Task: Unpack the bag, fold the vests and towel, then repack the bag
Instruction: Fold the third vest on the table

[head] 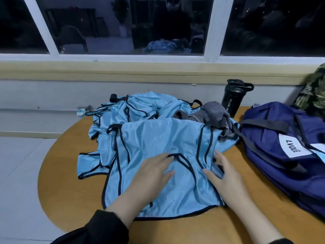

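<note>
Flat, both hands (190, 175) on vest (158, 138)

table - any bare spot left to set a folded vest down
Bare table shows left of the vest pile, and along the near edge below the top vest. A narrow strip runs between right hand and bag. The far side is crowded: towel, bottle.

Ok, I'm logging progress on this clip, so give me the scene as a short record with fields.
surface: round wooden table
top vest: spread flat
left hand: flat on the top vest
right hand: at the vest's right edge
vest pile: crumpled, unfolded
towel: grey, bunched, unfolded
bag: navy, right
bottle: black, upright
</note>
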A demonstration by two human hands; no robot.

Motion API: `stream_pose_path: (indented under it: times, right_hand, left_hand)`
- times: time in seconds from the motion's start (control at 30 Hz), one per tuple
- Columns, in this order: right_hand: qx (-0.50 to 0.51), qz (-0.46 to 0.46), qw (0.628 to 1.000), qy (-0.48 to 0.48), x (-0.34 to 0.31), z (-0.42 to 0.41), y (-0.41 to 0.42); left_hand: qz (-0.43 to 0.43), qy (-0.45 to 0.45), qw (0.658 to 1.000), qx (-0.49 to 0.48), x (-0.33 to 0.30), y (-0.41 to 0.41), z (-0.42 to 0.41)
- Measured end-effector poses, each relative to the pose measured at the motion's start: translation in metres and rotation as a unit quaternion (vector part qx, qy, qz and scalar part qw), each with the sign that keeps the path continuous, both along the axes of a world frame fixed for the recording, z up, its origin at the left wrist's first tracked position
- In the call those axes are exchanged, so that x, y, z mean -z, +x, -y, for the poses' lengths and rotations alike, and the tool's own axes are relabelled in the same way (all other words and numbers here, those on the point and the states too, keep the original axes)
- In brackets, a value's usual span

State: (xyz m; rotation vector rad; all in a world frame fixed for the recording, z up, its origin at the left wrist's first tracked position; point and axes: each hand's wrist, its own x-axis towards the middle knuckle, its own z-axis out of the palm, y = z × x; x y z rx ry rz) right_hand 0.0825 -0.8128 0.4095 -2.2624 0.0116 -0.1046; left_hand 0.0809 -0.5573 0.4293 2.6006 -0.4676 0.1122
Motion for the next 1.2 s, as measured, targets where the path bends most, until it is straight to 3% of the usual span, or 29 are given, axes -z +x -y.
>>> stream_pose_path:
  times: [0.07,0.13,0.33,0.43,0.57,0.77,0.93,1.2]
  right_hand:
    - [-0.020,0.028,0.999,-0.043,0.006,-0.006,-0.005]
    - [-0.027,0.065,0.997,-0.037,0.010,-0.007,-0.011]
    - [0.079,0.089,0.983,0.140,0.000,0.009,0.022]
    - [0.038,0.078,0.977,0.193,-0.007,0.012,0.050]
    - [-0.031,0.023,0.964,0.264,-0.012,0.015,0.070]
    - [-0.053,0.024,0.956,0.286,-0.006,0.016,0.077]
    - [-0.072,0.038,0.963,0.256,-0.006,0.020,0.081]
    - [-0.134,-0.066,0.928,0.341,-0.021,0.033,0.079]
  left_hand:
    - [-0.054,0.061,0.997,0.005,0.019,0.002,0.000]
    - [-0.066,0.054,0.996,-0.009,0.025,0.000,-0.002]
    - [0.087,-0.052,0.994,-0.026,0.000,0.020,0.034]
    - [0.017,-0.145,0.988,-0.040,-0.015,0.043,0.075]
    - [-0.060,-0.271,0.956,-0.094,-0.001,0.056,0.101]
    - [-0.051,-0.284,0.955,-0.063,0.019,0.059,0.100]
    - [-0.075,-0.386,0.911,-0.124,0.020,0.059,0.095]
    - [-0.075,-0.393,0.901,-0.169,0.024,0.064,0.093]
